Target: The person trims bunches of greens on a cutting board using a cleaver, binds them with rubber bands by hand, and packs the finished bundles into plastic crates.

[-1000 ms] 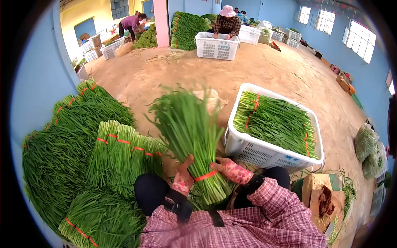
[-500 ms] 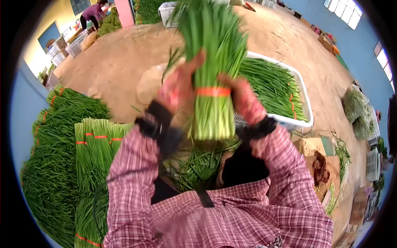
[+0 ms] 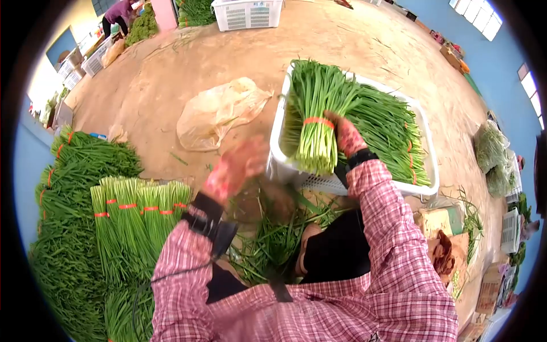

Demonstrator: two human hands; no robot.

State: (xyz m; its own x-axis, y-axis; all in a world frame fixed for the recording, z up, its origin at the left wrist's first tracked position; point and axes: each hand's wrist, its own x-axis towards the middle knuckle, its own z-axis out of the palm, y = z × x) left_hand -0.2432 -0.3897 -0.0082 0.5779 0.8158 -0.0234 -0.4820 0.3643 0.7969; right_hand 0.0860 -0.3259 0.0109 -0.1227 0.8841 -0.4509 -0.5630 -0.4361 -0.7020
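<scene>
A bundle of green stalks with an orange band [image 3: 317, 145] lies at the left side of the white crate [image 3: 431, 154], its pale cut ends toward me. My right hand [image 3: 346, 134] grips it at the band, fingers wrapped round its right side. Beside it, more green bundles [image 3: 379, 122] fill the crate. My left hand [image 3: 236, 168], blurred, is off the bundle, to the left of the crate, its fingers apart and nothing in them. Both hands wear pink patterned coverings. Banded bundles [image 3: 134, 216] stand in a row at the left.
A large leafy pile [image 3: 68, 256] rests by the left wall. A crumpled plastic bag [image 3: 219, 114] lies on the floor. Loose leaves [image 3: 273, 239] are between my legs. A wooden block [image 3: 434, 221] is at the right. Far off are another white crate [image 3: 248, 16] and a bent-over person [image 3: 118, 14].
The banded bundle went from above my lap, up and forward, then right and down into the crate. My left hand has let go of it and moved away; my right hand stays on it.
</scene>
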